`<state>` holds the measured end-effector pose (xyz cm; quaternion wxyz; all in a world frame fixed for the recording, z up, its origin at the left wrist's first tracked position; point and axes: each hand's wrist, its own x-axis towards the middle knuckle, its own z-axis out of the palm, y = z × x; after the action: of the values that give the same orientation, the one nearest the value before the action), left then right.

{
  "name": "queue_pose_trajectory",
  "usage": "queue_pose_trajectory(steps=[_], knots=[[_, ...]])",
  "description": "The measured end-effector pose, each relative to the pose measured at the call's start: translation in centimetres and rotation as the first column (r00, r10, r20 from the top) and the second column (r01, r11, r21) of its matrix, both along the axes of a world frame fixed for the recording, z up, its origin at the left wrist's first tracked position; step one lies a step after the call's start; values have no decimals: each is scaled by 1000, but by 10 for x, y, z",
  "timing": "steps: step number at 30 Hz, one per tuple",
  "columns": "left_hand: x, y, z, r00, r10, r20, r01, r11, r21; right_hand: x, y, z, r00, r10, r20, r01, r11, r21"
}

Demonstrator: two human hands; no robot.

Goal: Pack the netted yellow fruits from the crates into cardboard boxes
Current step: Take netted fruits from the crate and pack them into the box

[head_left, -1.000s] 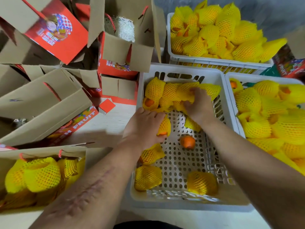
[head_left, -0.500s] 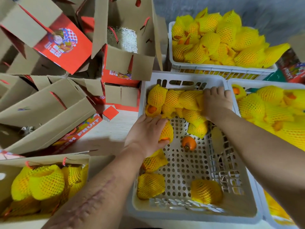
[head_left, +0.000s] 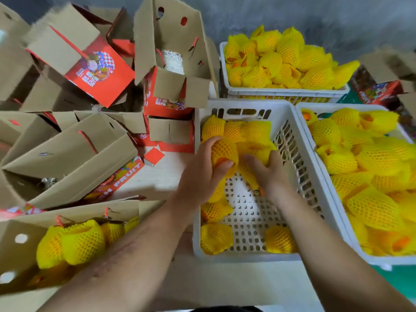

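Since the earlier frame the right hand (head_left: 267, 170) has come back from the crate's far wall to the fruit heap, fingers curled into it. The left hand (head_left: 202, 170) grips 1 netted fruit (head_left: 224, 150) inside the near crate (head_left: 290, 122). Pick-up step; next, carry it left to the part-filled box (head_left: 20, 230).

Mottled grey wall (head_left: 292, 16) behind; pale wooden tabletop (head_left: 162, 174) below, green floor (head_left: 403, 280) at right.
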<state>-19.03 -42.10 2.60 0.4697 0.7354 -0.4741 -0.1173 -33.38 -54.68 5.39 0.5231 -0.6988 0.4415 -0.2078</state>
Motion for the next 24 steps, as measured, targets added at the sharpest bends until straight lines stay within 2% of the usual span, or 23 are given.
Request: queue_pose_trajectory(steps=[2,5,7,9,12,14,16,18,20,22,24], knots=[[-6,24,5,995,23,-98,-33,995,-99,6,26,3,995,-10,102,-4,991,133],[2,69,14,995,65,-80,-80,974,-212,23,74,9,989,32,142,-59,980,189],[16,109,19,992,84,-93,-104,967,-231,37,109,8,983,73,169,-100,983,156],[32,151,20,990,77,-118,-99,977,-188,55,144,4,989,80,123,-94,989,115],[49,206,20,959,85,-271,-127,982,-141,84,193,4,999,37,11,-37,997,-61],[62,234,21,903,139,-406,-206,970,-126,104,224,6,996,59,61,-56,997,-50],[81,259,18,818,99,-566,-220,964,-149,122,251,4,990,97,106,-96,995,-15],[103,278,16,605,-2,-796,-245,951,-188,138,275,1,984,126,127,-125,992,-12],[125,296,17,443,8,-897,-290,947,-135,154,299,3,980,149,128,-151,988,8],[142,312,19,385,62,-921,-320,945,-70,168,316,2,973,162,166,-191,966,176],[158,328,11,393,74,-916,-311,949,-57,173,324,0,945,206,253,-297,866,403]])
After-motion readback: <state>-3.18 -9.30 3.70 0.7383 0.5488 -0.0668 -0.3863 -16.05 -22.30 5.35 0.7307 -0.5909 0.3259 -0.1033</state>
